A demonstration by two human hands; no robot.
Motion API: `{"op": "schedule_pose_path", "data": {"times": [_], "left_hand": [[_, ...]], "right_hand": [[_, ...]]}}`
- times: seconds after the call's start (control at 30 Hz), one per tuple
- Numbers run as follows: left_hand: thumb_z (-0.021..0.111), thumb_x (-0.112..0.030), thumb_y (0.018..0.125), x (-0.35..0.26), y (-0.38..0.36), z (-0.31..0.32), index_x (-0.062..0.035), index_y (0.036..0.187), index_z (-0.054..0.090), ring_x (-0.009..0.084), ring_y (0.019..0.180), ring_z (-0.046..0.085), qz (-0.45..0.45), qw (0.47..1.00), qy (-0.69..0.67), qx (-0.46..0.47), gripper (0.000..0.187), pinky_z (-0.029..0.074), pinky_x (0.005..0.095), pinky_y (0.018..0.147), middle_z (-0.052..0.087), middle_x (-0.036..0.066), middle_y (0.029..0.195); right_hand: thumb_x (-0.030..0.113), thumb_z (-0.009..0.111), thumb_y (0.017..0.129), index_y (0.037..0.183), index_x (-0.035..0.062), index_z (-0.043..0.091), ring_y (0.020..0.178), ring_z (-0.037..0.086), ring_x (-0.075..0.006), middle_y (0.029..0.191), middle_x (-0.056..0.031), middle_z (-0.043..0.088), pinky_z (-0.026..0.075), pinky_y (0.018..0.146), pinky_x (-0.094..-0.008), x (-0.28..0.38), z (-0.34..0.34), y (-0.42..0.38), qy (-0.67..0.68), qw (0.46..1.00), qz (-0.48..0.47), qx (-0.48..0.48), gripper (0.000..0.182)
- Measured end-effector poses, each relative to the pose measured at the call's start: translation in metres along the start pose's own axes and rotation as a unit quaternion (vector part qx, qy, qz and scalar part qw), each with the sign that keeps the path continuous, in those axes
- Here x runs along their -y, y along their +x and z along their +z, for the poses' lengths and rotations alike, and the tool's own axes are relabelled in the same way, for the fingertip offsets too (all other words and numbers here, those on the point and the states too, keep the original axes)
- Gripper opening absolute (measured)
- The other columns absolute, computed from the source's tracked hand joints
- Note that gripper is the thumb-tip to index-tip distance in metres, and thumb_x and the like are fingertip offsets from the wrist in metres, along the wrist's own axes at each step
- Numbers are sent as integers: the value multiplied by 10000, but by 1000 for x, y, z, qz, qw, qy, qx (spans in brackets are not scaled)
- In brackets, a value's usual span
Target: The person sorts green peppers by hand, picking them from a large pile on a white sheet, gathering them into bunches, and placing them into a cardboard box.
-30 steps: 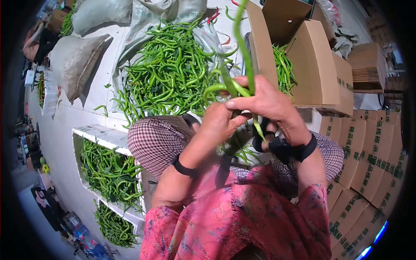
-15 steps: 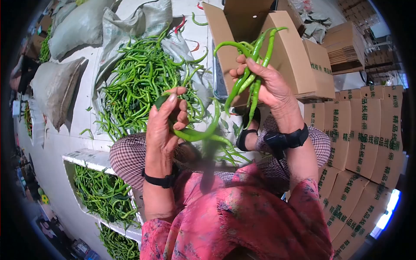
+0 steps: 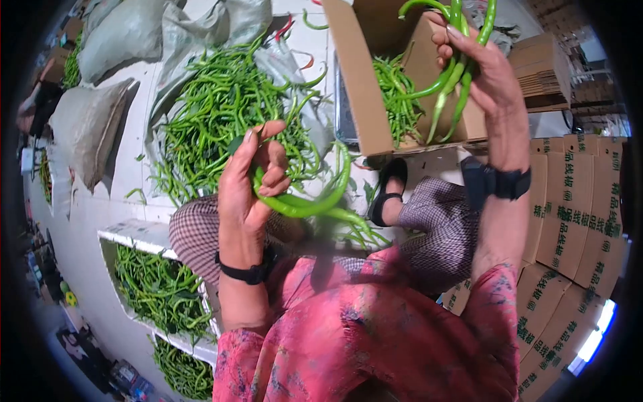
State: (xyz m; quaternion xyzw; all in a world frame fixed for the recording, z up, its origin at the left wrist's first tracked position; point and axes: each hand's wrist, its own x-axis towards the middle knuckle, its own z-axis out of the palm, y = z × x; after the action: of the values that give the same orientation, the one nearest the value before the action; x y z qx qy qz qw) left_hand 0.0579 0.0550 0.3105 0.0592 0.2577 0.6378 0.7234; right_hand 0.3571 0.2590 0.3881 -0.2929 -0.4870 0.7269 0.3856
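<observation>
My left hand (image 3: 251,177) is closed around a curved green pepper (image 3: 301,204) and a dark leaf, in front of the large pepper pile (image 3: 221,120) spread on a sack. Several long green peppers (image 3: 445,87) hang from my right hand (image 3: 479,60), whose fingers pinch them. That hand is over the right side of an open cardboard box (image 3: 355,74). Inside the box lie more green peppers (image 3: 398,97), partly hidden by its wall.
Full sacks (image 3: 90,134) stand at the left. White foam boxes (image 3: 137,238) of peppers sit at the lower left. Printed cartons (image 3: 576,208) are stacked at the right, with flattened cardboard (image 3: 542,70) behind. Loose peppers lie near my foot (image 3: 388,194).
My right hand has moved right and up with its peppers, over the box. The box's inside and its peppers now show. My left hand has shifted slightly left, still holding its pepper.
</observation>
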Motion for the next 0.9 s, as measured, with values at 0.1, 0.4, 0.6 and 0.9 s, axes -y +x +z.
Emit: {"op": "schedule_pose_path", "data": {"times": [0.1,0.4,0.6,0.9], "left_hand": [[425,-264,1022,1,1,0,54,1212,512,67,490,353,-5,1000,-9,14,380,295,183,388,539,64,738],[382,-309,1037,7,4,0,50,1205,513,54,487,335,4,998,-55,14,418,292,175,386,421,6,682],[318,-361,1047,6,-4,6,49,1222,511,41,439,292,61,997,-23,43,485,262,172,367,363,-7,639],[353,-364,1035,15,-2,16,26,1252,511,87,579,440,87,994,52,-32,473,389,213,493,480,30,732]], "right_hand": [[331,684,862,1183,-70,549,845,652,-218,1013,-159,660,531,802,-346,-23,-40,21,-364,925,7,-104,531],[233,721,795,1054,-39,622,970,647,-318,1012,-183,662,502,844,-378,-66,126,-65,-545,807,-175,147,388],[171,693,824,1038,-25,629,811,662,-202,866,-143,672,511,725,-295,-94,115,-102,-392,917,69,-32,298],[214,507,972,1251,-46,528,931,602,-117,1164,-121,612,457,780,-232,-115,109,-120,71,944,306,103,382]]}}
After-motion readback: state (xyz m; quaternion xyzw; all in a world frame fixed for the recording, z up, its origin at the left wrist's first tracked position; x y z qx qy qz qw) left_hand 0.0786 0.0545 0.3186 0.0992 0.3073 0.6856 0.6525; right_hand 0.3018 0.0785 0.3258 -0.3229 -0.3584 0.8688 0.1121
